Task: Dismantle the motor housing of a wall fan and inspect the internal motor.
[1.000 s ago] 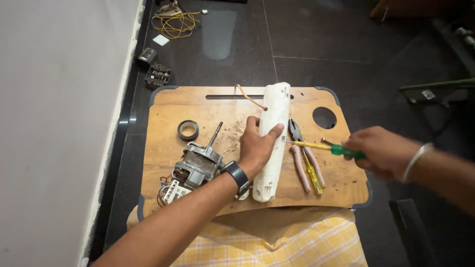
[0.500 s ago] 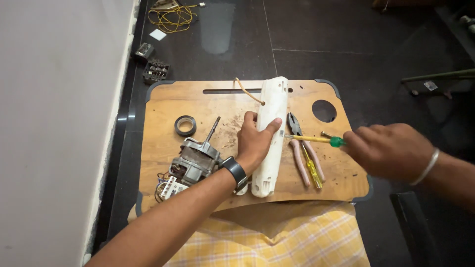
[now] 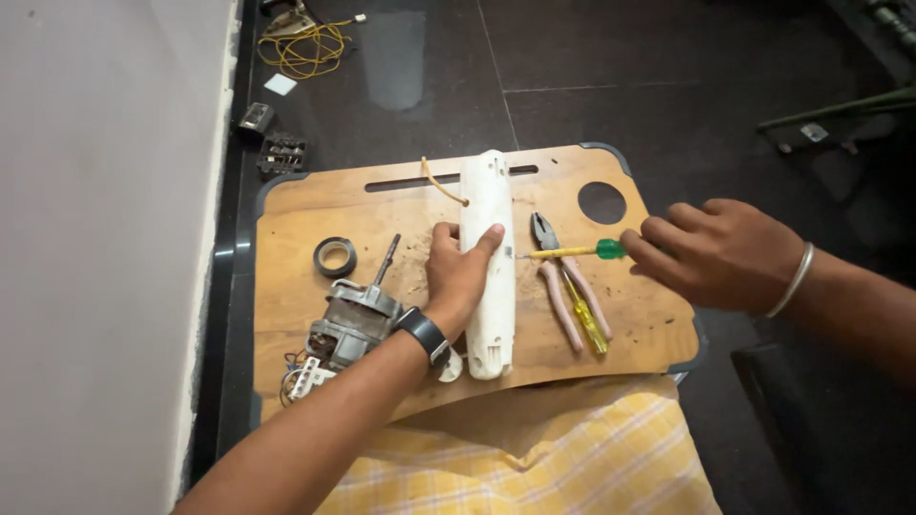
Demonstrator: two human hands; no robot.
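Two hands engaged: white housing (image 3: 489, 267) is pinned flat by left hand (image 3: 458, 277); green-handled screwdriver (image 3: 572, 252) pinched by right hand (image 3: 711, 253), tip seemingly at housing's side.

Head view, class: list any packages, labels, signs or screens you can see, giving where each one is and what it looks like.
Watch: on the left wrist, small dark rectangular face on a black band; whether it is a screen cannot be told.
White square piece: on the dark floor near the yellow wire; possibly a label or card.
No packages or signs.
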